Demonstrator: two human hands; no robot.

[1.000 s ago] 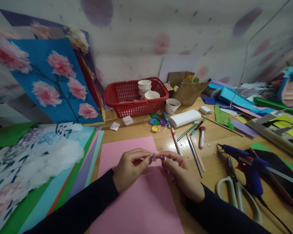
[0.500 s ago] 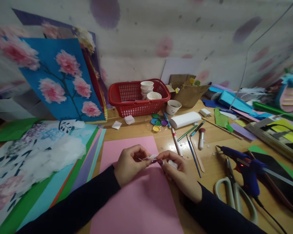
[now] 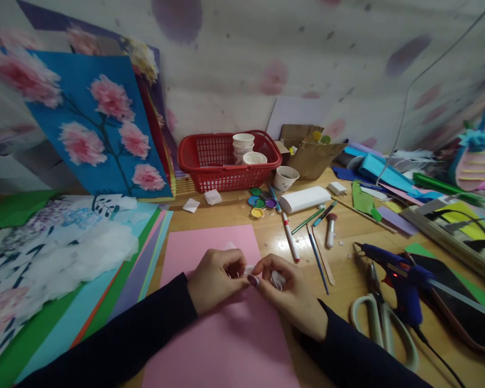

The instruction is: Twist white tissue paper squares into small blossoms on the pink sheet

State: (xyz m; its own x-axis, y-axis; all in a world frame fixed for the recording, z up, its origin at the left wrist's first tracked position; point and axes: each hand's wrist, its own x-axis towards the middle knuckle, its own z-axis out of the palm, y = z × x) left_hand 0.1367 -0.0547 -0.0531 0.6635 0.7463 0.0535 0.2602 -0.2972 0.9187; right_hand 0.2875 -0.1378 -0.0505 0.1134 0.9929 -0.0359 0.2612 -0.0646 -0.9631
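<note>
Above a sheet of pink paper (image 3: 222, 350), my left hand (image 3: 217, 281) and my right hand (image 3: 293, 299) meet fingertip to fingertip. Between them they pinch a small piece of thin white tissue paper (image 3: 249, 269), mostly hidden by the fingers. A second white tissue wad (image 3: 277, 279) is tucked under the curled fingers of my right hand. Both hands are closed. Two small folded white tissue squares, one of them the nearer square (image 3: 191, 205), lie on the wooden table beyond the pink sheet.
At the back stand a red basket (image 3: 226, 178) with paper cups and a blue flower picture (image 3: 117, 129). Paint pots (image 3: 260, 203), a marker (image 3: 291, 237) and brushes lie centre right. Scissors (image 3: 382, 318) and a lit glue gun (image 3: 404, 275) are right; coloured sheets (image 3: 133, 285) left.
The fingertips have drawn closer around the tissue piece, so less of it shows. The wad in my right hand is more visible. The view has shifted slightly.
</note>
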